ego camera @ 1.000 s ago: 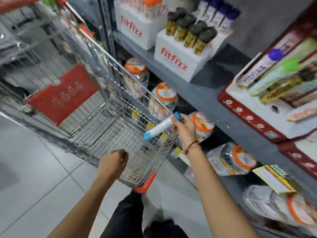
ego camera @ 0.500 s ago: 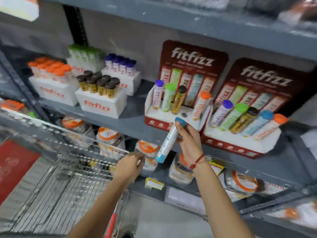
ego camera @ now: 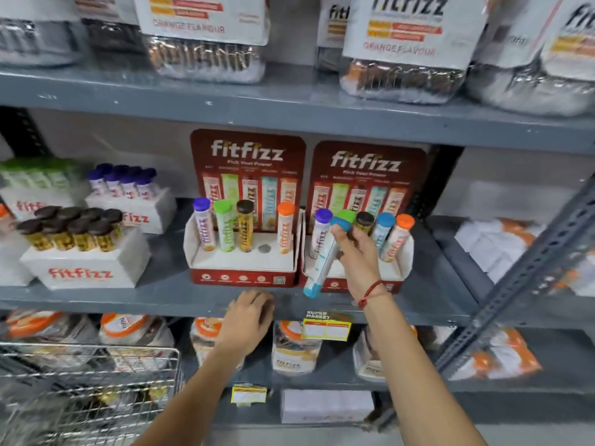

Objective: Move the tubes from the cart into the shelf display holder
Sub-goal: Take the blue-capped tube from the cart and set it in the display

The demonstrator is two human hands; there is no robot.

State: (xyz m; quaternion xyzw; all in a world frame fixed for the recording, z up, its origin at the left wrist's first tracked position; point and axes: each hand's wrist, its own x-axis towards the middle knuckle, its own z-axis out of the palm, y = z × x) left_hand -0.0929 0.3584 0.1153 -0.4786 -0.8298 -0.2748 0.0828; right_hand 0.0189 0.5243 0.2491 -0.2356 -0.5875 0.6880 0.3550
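Observation:
My right hand (ego camera: 357,252) grips a white tube with a blue cap (ego camera: 322,262), tilted, in front of the right fitfizz display holder (ego camera: 399,275). The left display holder (ego camera: 241,275) carries purple, green, brown and orange capped tubes and one empty hole (ego camera: 264,248) between the brown and orange ones. The right holder's five slots all hold tubes. My left hand (ego camera: 251,320) rests against the front edge of the grey shelf (ego camera: 128,300), fingers curled, holding nothing I can see. The wire cart (ego camera: 87,391) sits at the lower left.
White fitfizz boxes of brown-capped tubes (ego camera: 80,252) and purple-capped tubes (ego camera: 128,201) stand left of the holders. Large jars fill the shelf above and below. A slanted grey metal brace (ego camera: 528,272) crosses at the right. Price tags (ego camera: 326,325) hang on the shelf edge.
My view has risen from the cart to the shelf. My right hand carried the blue-capped tube up and right to the right holder. My left hand left the cart rim for the shelf edge.

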